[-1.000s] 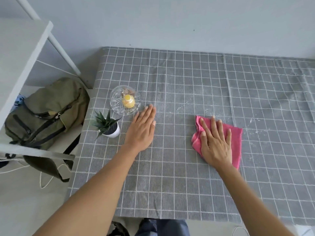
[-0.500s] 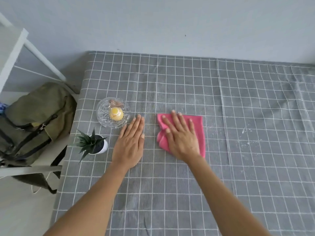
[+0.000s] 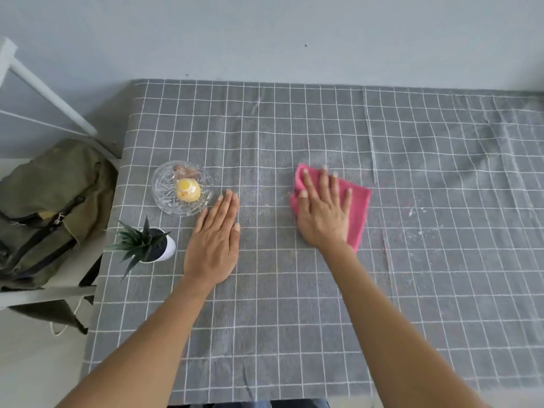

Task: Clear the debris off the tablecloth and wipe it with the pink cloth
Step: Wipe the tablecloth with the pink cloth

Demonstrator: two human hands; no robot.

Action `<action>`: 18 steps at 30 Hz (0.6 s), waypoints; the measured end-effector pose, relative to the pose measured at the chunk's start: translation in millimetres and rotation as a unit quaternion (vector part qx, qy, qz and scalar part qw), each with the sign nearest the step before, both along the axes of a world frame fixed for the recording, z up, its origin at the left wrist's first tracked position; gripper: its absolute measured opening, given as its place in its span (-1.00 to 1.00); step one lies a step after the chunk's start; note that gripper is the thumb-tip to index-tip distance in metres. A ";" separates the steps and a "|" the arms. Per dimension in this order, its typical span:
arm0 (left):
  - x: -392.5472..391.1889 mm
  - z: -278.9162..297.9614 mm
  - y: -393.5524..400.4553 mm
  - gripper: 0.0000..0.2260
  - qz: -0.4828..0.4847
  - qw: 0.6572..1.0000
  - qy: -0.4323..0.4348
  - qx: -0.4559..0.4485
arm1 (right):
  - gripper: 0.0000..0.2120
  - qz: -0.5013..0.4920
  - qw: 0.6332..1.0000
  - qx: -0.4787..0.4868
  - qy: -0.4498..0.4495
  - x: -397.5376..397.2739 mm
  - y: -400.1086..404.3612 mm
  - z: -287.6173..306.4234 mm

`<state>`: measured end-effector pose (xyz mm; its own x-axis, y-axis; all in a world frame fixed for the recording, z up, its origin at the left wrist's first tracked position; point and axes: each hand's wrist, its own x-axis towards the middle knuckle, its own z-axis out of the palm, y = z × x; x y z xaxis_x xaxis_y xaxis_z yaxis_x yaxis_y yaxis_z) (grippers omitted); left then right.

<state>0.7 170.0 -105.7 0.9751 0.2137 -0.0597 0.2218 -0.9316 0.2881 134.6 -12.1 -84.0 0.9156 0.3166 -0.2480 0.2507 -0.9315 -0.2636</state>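
Grey tablecloth with white grid lines [image 3: 294, 290] covers the whole surface; it looks thin and soft, creased toward the far right, so likely to bunch under a sideways push unless pinned. Olive canvas backpack [image 3: 50, 207] sits off the left edge on a pale seat, not involved. Left hand [image 3: 215, 240] lies flat on the tablecloth, palm down, fingers extended and together, holding nothing; judged to be anchoring the fabric. Right hand [image 3: 323, 210] is spread flat on the folded pink cloth [image 3: 357, 210], pressing it down rather than gripping it, mid-surface, right of centre. The cloth looks light, limp and slightly grippy; a flat palm over its middle should carry it best, edges free to trail. Clear cut-glass bowl [image 3: 182, 188] holding a small yellow cupcake-like item stands just beyond the left fingertips: fragile, avoid knocking. Small spiky green plant in a white pot [image 3: 147, 245] near the left edge. Whitish specks of debris [image 3: 418, 210] remain right of the cloth; wiping judged unfinished.
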 end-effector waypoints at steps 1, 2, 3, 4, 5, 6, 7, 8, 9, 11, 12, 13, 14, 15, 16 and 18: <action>0.0 0.3 -0.2 -0.52 0.001 1.000 0.001 0.002 | -0.51 0.039 0.999 0.004 0.005 -9.3 15.0 0.7; -0.1 0.1 -0.1 -0.51 0.001 1.000 0.003 0.004 | -0.51 0.078 0.997 0.011 0.006 -19.9 28.6 0.8; 0.0 -0.6 0.2 -0.51 0.001 1.000 0.006 0.007 | -0.51 0.111 0.994 0.020 0.005 -29.1 38.5 0.0; -0.2 -1.1 0.3 -0.51 0.001 1.000 0.009 0.010 | -0.51 0.132 0.991 0.027 0.002 -35.3 43.9 -1.0; 0.0 -1.6 0.6 -0.51 0.001 1.000 0.011 0.010 | -0.52 0.144 0.989 0.031 -0.002 -36.7 44.7 -2.1; 0.8 -1.6 0.9 -0.51 0.001 1.000 0.012 0.009 | -0.52 0.154 0.988 0.032 -0.004 -34.1 41.9 -2.8; 1.5 -1.3 1.0 -0.51 0.000 1.000 0.013 0.005 | -0.53 0.163 0.986 0.030 -0.005 -29.2 36.3 -3.2; 1.8 -1.0 1.2 -0.51 0.000 1.000 0.016 0.002 | -0.54 0.170 0.985 0.027 -0.007 -22.8 29.3 -3.3; 1.2 -0.7 1.2 -0.51 0.001 1.000 0.018 0.001 | -0.54 0.172 0.985 0.024 -0.010 -15.6 21.7 -3.5; 0.2 -0.5 1.9 -0.51 0.003 1.000 0.019 0.000 | -0.54 0.152 0.988 0.014 -0.016 1.2 3.7 -4.1; -0.3 -0.4 2.4 -0.51 0.003 1.000 0.019 -0.001 | -0.54 0.133 0.991 0.010 -0.018 9.5 -7.5 -4.3; -0.7 -0.5 2.7 -0.51 0.003 1.000 0.019 0.000 | -0.54 0.109 0.994 0.008 -0.020 16.8 -19.6 -4.2; -0.8 -0.6 2.9 -0.52 0.002 1.000 0.018 0.001 | -0.54 0.084 0.996 0.007 -0.019 23.3 -31.2 -3.4; -0.9 -1.0 3.2 -0.52 0.001 1.000 0.015 0.002 | -0.54 0.060 0.998 0.010 -0.014 28.4 -40.5 -2.3; -0.9 -1.1 3.4 -0.52 0.001 1.000 0.010 0.002 | -0.54 0.041 0.999 0.013 -0.009 31.7 -46.6 -1.3; -1.0 -0.7 3.6 -0.53 0.000 1.000 0.006 0.004 | -0.54 0.024 1.000 0.015 -0.005 32.8 -48.9 -0.4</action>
